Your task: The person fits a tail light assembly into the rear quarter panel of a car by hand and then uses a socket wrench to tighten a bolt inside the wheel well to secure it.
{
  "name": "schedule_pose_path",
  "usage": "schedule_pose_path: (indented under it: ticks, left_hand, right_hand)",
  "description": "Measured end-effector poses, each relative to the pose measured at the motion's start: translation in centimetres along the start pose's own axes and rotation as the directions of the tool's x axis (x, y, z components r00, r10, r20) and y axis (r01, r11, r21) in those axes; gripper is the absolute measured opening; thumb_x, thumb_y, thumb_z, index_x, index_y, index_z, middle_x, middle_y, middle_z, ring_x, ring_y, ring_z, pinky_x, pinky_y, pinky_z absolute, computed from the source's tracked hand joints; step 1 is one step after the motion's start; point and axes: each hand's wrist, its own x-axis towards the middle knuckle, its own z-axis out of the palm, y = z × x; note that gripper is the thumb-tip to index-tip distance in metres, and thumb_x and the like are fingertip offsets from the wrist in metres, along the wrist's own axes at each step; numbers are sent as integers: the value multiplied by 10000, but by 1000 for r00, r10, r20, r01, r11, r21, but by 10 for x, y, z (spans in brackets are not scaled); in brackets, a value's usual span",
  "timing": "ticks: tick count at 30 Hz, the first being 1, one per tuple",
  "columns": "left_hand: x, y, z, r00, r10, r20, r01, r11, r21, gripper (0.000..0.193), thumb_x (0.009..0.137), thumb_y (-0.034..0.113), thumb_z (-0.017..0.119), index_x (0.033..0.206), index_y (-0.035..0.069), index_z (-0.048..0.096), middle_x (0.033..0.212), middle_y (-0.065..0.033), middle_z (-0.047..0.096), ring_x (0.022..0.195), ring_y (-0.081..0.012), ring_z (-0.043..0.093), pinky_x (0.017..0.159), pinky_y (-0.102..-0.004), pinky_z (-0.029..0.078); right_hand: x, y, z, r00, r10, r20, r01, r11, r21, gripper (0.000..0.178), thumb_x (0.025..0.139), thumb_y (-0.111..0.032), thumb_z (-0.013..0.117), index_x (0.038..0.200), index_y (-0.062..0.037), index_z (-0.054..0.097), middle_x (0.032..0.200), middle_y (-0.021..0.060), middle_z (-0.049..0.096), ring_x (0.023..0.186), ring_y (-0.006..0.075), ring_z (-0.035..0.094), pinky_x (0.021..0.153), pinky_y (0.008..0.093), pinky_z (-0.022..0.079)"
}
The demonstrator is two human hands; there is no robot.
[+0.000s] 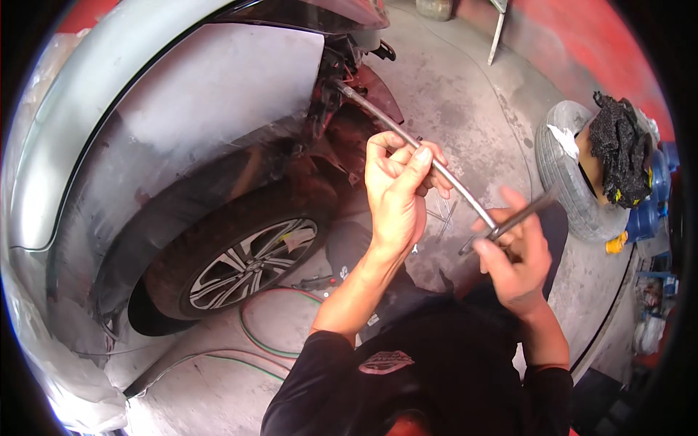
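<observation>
A long steel T-handle wrench (465, 195) slants across the view. Its far tip meets the exposed dark edge (336, 86) of a car's body, beside the sanded, pale-primed panel (225, 80); what that tip fits onto is too small to make out. Midway along the shaft, my left hand (398, 190) is closed, with thumb and fingers round the metal. My right hand (520, 265) is at the crossbar (527, 211), its thumb and fingers bent about it. Both the crossbar and these fingers are smeared by motion.
Below the panel stands the car's wheel (254, 265) with a spoked rim. Red and green hoses (251, 330) curl over the concrete floor. Loose thin metal tools (445, 218) lie beyond my left wrist. To the right are a tyre (563, 174), a black crumpled bag (618, 149) and blue bottles (643, 218).
</observation>
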Motion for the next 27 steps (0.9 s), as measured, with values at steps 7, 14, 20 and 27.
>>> schedule_pose_path:
  ticks: [7,14,20,27]
  left_hand:
    - [13,4,-1,997,-72,3,72,994,-79,387,1006,124,595,1279,38,335,975,-230,662,671,-240,675,546,-331,581]
    - [-1,-16,-20,982,-189,-4,189,981,44,346,1013,109,572,1295,-24,422,877,-220,670,582,-228,676,488,-316,583]
    - [-20,-13,-35,991,-117,-69,126,981,147,309,990,133,626,1221,-22,494,786,-175,671,534,-217,657,466,-315,566]
    - [-17,-10,-47,982,-126,-144,151,971,184,323,956,174,682,1161,0,503,766,-158,664,483,-194,625,410,-302,521]
  right_hand:
    - [18,-12,2,457,-657,600,726,-114,-678,128,730,-66,715,850,-35,684,1051,151,684,1021,340,614,853,472,560]
    - [6,23,-22,658,-686,310,691,387,-611,190,773,61,666,960,50,691,1041,187,675,862,306,650,739,350,540]
    - [-7,48,-16,932,-359,49,357,887,-292,297,757,174,541,1016,105,669,1101,212,671,890,235,676,751,304,531]
    - [-7,61,-1,919,-354,175,394,793,-465,412,735,163,598,1111,25,696,1095,162,598,800,207,629,699,303,510]
